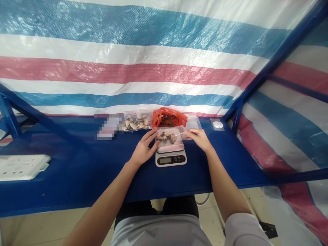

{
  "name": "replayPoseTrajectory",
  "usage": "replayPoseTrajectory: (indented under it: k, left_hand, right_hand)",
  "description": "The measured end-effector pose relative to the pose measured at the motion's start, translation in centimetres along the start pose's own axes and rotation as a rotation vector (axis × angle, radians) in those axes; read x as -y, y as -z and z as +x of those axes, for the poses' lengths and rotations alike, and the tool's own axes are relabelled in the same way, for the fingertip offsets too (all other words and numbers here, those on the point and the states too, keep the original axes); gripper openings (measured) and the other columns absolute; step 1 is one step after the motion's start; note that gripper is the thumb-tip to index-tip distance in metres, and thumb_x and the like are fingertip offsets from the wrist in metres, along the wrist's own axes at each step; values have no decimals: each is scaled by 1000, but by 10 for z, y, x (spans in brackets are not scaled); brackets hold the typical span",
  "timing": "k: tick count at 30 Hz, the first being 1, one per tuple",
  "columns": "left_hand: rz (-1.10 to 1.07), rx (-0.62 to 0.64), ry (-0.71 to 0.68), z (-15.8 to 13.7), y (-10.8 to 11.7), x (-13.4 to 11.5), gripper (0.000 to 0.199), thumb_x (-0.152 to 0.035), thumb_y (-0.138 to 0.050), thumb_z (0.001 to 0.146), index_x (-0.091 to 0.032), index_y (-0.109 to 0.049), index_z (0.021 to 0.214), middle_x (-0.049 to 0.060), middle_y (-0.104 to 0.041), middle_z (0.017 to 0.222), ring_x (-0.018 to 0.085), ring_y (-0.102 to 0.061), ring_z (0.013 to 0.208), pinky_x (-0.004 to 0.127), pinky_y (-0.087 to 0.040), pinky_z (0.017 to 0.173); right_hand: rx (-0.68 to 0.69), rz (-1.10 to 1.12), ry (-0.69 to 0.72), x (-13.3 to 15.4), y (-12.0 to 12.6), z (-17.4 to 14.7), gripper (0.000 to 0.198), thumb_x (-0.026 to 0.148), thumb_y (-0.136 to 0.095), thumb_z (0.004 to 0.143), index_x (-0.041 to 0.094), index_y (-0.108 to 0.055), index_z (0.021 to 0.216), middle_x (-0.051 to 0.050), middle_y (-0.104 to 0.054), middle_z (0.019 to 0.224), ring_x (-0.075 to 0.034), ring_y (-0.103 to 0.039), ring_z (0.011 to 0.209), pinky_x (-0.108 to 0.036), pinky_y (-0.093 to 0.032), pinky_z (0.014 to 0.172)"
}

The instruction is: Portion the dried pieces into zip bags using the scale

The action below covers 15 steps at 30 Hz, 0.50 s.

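Observation:
A small clear plastic bag (167, 136) of beige and brown dried pieces, like sliced mushrooms, lies over the pan of a white kitchen scale (171, 162). My right hand (200, 138) pinches the bag's right end between thumb and fingers. At the bag's left edge is my left hand (144, 149), thumb and fingers apart, fingertips against the plastic. The scale's display shows no readable figure. Just behind the scale stands an open red plastic bag (183, 119) holding dark brown dried pieces.
Filled clear bags (137, 122) of similar pieces lie left of the red bag. A white round object (218, 125) sits at the back right of the blue table (84, 164). At the left is a white power strip (22, 167). Striped sheeting (133, 78) hangs behind.

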<state>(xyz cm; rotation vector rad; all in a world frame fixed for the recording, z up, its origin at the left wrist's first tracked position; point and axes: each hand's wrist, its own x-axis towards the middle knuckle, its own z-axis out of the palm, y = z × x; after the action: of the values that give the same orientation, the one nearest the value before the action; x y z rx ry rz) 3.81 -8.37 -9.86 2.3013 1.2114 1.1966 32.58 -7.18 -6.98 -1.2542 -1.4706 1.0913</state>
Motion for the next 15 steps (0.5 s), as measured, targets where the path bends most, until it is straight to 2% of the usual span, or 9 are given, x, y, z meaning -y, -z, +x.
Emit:
replayPoseTrajectory:
  k: [4, 10, 15]
  left_hand:
    - [-14, 19, -21, 0, -2, 6, 42, -42, -54, 99, -19, -68, 131, 15, -65, 140, 31, -59, 133, 52, -46, 116]
    - [-22, 26, -37, 3, -4, 10, 39, -41, -53, 100, -20, -71, 128, 15, -65, 139, 31, -59, 135, 53, -44, 118]
    - [-36, 43, -33, 6, -3, 9, 41, -43, -52, 99, -20, -71, 127, 15, -65, 139, 30, -58, 134, 53, -45, 117]
  right_hand:
    - [-40, 16, -16, -5, 1, 4, 53, 72, -73, 71, 20, -76, 76, -6, -78, 83, -28, -74, 87, -39, -63, 76]
    - [-34, -31, -8, -11, 2, 7, 49, 67, -76, 70, 18, -77, 75, -6, -76, 79, -22, -70, 77, -34, -60, 71]
    - [-50, -73, -18, -11, 6, 5, 50, 68, -75, 70, 19, -77, 76, -7, -77, 78, -23, -71, 77, -34, -60, 69]
